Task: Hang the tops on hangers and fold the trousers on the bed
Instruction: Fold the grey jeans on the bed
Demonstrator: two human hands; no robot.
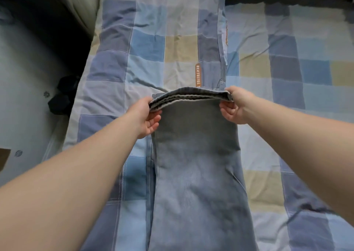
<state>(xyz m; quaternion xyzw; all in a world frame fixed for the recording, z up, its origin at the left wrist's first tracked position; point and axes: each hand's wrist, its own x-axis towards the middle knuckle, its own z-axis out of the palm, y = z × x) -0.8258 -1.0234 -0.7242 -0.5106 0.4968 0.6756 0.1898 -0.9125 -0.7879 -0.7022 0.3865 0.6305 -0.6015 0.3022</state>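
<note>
On the bed [287,68], whose cover is checked in blue, grey and beige squares, the grey-blue denim trousers [197,164] lie lengthwise, running from the near edge of the view away from us. Their far end is raised off the cover and shows as a stack of several fabric layers, bowed slightly upward between our two hands. Our left hand [147,116] grips the left corner of this stacked edge, its fingers [153,119] curled beneath the cloth. Our right hand [233,105] grips the right corner likewise, fingers [227,110] curled under and the thumb on top. Both forearms are bare and reach forward on either side of the trousers. Beyond the lifted edge, a checked fabric panel carries an orange label [197,75] with white lettering. At left, a dark bundle [63,95] lies on the pale floor [23,78] just beside the bed; we cannot tell what it is.
</note>
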